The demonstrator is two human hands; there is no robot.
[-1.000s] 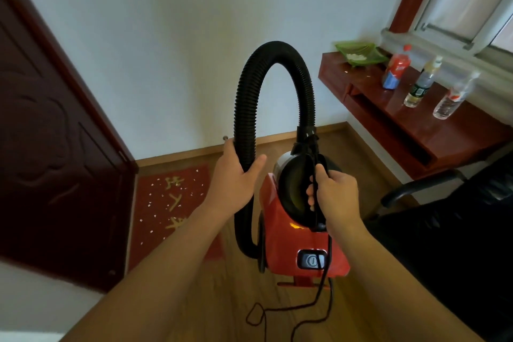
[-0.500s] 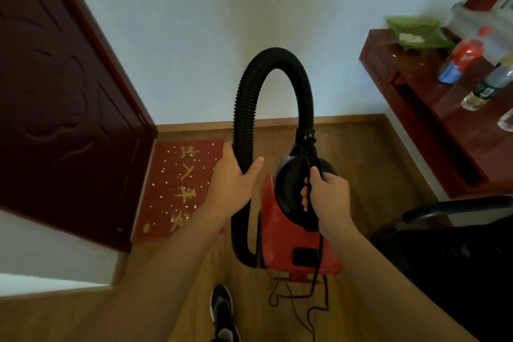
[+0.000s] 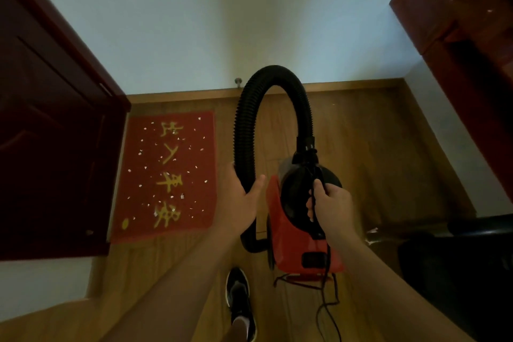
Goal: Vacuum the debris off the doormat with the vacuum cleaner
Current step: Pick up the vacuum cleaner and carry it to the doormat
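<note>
Four large yellow Chinese characters [image 3: 169, 172] run in a column down a red doormat [image 3: 200, 175], to the left of the fingers of the left hand [image 3: 238, 203]. Seen upside down, they seem to read 出入平安; the nearest one is blurred. On the red vacuum cleaner [image 3: 288, 241], below the fingers of the right hand [image 3: 330, 208], a small dark panel [image 3: 314, 259] carries marks too blurred to read.
</note>
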